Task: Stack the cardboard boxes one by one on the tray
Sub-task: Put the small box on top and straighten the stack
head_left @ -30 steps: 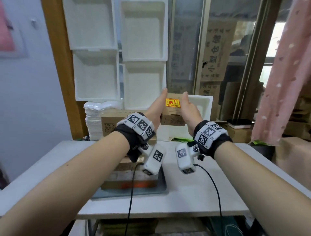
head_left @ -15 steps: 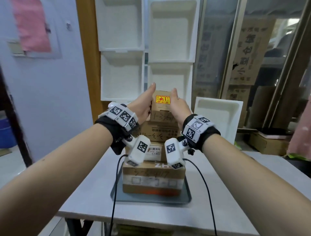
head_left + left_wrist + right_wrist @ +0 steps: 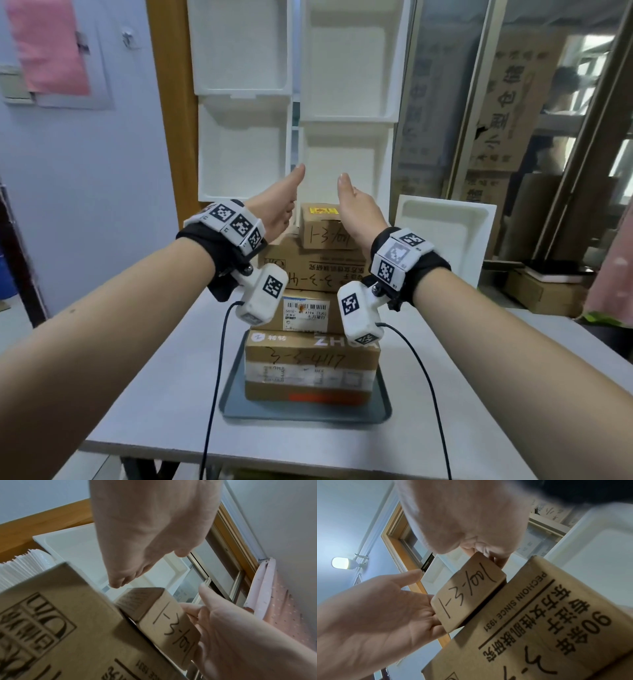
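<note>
Flanking the small top box, the left hand and right hand stand with straight fingers and raised thumbs; the wrist views show fingers against its two ends, though whether they press or merely touch is hard to tell. Its handwritten long side faces the person, long axis running hand to hand. Beneath the hands sits the printed box, then the labelled box, then the largest box on the grey tray. Under that lies the white table; beyond the hands, white foam trays line the wall.
</note>
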`<state>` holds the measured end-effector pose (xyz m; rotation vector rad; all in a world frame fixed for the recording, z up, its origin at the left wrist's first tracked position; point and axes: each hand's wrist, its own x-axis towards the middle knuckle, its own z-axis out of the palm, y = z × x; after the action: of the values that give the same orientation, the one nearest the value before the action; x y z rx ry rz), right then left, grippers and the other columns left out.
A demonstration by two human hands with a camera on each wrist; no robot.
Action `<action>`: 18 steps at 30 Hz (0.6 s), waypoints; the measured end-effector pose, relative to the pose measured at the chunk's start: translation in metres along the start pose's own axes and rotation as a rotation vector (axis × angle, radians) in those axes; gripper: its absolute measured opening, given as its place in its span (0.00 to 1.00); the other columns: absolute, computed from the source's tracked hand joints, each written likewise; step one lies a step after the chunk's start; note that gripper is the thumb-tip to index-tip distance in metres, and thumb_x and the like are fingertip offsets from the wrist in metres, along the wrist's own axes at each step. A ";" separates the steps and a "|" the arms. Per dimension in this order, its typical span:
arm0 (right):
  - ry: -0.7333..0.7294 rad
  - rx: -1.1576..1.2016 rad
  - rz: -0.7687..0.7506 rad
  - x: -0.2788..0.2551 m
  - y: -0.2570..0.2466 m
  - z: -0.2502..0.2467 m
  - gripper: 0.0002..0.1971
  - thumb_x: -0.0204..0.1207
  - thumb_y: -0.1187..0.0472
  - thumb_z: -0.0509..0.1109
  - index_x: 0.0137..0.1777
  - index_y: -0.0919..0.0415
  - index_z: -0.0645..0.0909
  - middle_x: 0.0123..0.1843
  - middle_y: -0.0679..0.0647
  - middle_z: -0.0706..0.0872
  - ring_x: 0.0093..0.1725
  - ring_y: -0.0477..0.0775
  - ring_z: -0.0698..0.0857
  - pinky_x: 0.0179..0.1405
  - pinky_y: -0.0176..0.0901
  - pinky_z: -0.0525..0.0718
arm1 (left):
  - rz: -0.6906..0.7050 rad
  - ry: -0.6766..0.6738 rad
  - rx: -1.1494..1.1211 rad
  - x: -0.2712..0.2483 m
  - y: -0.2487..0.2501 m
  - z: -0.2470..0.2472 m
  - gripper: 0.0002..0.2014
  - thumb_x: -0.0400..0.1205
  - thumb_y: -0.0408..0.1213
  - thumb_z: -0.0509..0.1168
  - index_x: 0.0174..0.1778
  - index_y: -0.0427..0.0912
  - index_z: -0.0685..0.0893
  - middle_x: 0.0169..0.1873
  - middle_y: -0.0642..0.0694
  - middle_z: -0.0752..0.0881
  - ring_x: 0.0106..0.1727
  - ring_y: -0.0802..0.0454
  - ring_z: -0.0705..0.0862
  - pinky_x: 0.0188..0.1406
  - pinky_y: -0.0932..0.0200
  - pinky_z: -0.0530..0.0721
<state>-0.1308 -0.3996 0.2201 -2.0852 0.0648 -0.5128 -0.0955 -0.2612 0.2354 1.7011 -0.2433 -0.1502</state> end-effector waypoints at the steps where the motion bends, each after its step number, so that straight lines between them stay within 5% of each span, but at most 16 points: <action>1: 0.000 0.005 -0.011 0.001 0.000 0.000 0.38 0.84 0.34 0.42 0.83 0.61 0.64 0.81 0.59 0.71 0.80 0.60 0.70 0.79 0.52 0.66 | 0.006 0.017 0.019 0.004 0.002 -0.001 0.45 0.82 0.67 0.50 0.84 0.35 0.56 0.56 0.45 0.80 0.52 0.54 0.78 0.53 0.64 0.75; 2: -0.002 0.003 -0.020 0.003 0.001 0.001 0.38 0.84 0.34 0.42 0.83 0.60 0.64 0.82 0.58 0.71 0.80 0.60 0.70 0.79 0.53 0.66 | 0.013 0.029 0.034 0.007 0.003 0.000 0.44 0.82 0.67 0.49 0.84 0.36 0.57 0.46 0.49 0.77 0.41 0.56 0.73 0.46 0.66 0.73; 4: -0.007 -0.013 -0.034 0.006 0.003 0.001 0.38 0.84 0.35 0.42 0.83 0.60 0.64 0.82 0.59 0.71 0.80 0.60 0.70 0.78 0.52 0.66 | 0.014 0.027 0.044 0.011 0.003 0.002 0.42 0.83 0.66 0.48 0.84 0.35 0.58 0.48 0.52 0.78 0.37 0.57 0.72 0.49 0.66 0.74; 6: -0.017 -0.046 -0.041 0.010 0.007 0.003 0.37 0.85 0.35 0.42 0.83 0.61 0.65 0.81 0.60 0.72 0.79 0.61 0.71 0.77 0.52 0.67 | 0.017 0.001 0.032 0.016 0.003 0.006 0.43 0.83 0.66 0.47 0.84 0.35 0.56 0.72 0.43 0.76 0.66 0.51 0.79 0.72 0.58 0.71; 8: -0.027 -0.102 -0.055 0.012 0.013 0.005 0.37 0.85 0.36 0.41 0.82 0.62 0.67 0.79 0.60 0.74 0.78 0.61 0.72 0.75 0.51 0.68 | 0.006 -0.028 0.025 0.018 0.000 0.010 0.45 0.82 0.67 0.48 0.85 0.36 0.51 0.84 0.39 0.59 0.83 0.46 0.60 0.83 0.49 0.57; 14: -0.021 -0.130 -0.123 0.014 0.029 0.010 0.33 0.86 0.38 0.43 0.79 0.60 0.71 0.77 0.60 0.77 0.77 0.61 0.73 0.71 0.49 0.69 | -0.040 -0.070 -0.058 0.030 -0.011 0.011 0.47 0.76 0.71 0.54 0.84 0.41 0.59 0.80 0.38 0.68 0.78 0.43 0.72 0.77 0.43 0.69; 18: -0.032 -0.129 -0.129 0.014 0.030 0.010 0.35 0.85 0.36 0.43 0.80 0.60 0.69 0.78 0.59 0.77 0.78 0.61 0.73 0.75 0.51 0.68 | -0.046 -0.065 -0.051 0.042 -0.018 0.008 0.51 0.71 0.73 0.57 0.84 0.43 0.60 0.81 0.40 0.67 0.80 0.45 0.69 0.79 0.45 0.66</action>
<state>-0.1099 -0.4110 0.1955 -2.2334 -0.0567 -0.5658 -0.0559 -0.2769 0.2182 1.6534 -0.2471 -0.2445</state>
